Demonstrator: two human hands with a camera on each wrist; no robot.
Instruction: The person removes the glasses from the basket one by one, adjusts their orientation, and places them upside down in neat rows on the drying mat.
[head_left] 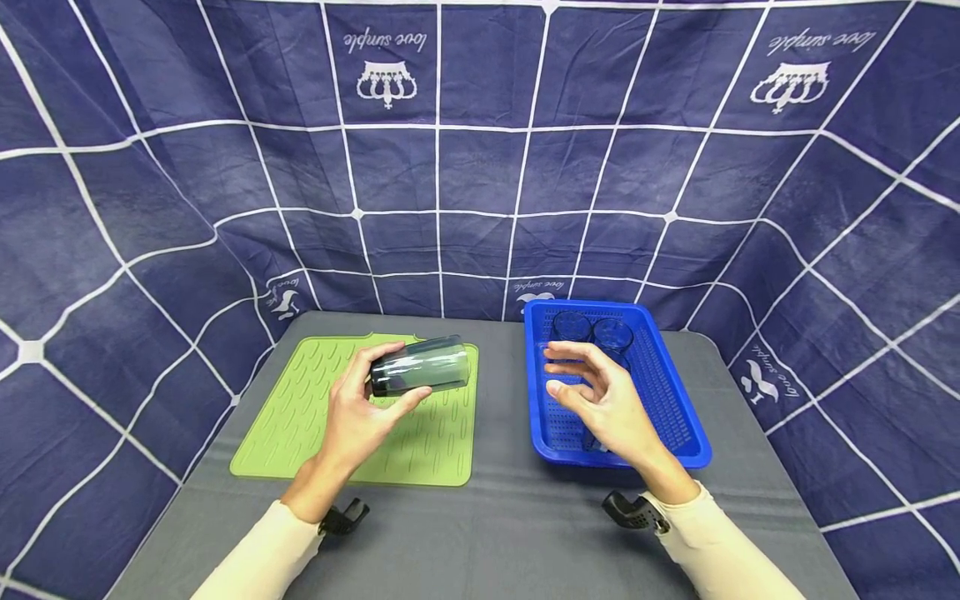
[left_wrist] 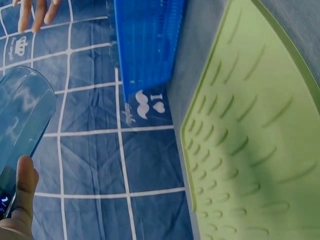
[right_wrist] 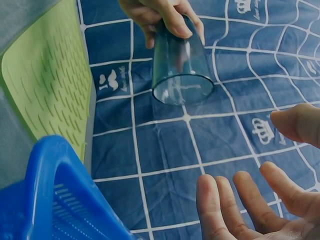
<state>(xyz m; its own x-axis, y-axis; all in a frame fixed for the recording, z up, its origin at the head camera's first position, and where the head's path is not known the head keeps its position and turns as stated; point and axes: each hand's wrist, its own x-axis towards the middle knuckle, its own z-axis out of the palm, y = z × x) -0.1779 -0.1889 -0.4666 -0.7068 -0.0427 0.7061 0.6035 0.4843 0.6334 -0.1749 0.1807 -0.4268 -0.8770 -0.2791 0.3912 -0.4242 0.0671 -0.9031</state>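
A tinted drinking glass (head_left: 423, 367) lies nearly sideways in my left hand (head_left: 362, 408), its base toward the palm and its mouth pointing right. Fingers and thumb grip it near the base, above the green drying mat (head_left: 300, 450). In the right wrist view the glass (right_wrist: 182, 62) shows its open mouth toward that camera. My right hand (head_left: 603, 400) is held over the blue basket (head_left: 547, 454), fingers and thumb spread apart with nothing between them. Inside the basket, two clear glasses (head_left: 572, 325) stand at the back; something lower is partly hidden by the right hand.
A grey cloth (head_left: 502, 517) covers the table, with a strip of it between mat and basket. Blue grid-patterned fabric (head_left: 480, 167) hangs as walls behind and at both sides. Black wrist mounts (head_left: 630, 510) sit at the cuffs.
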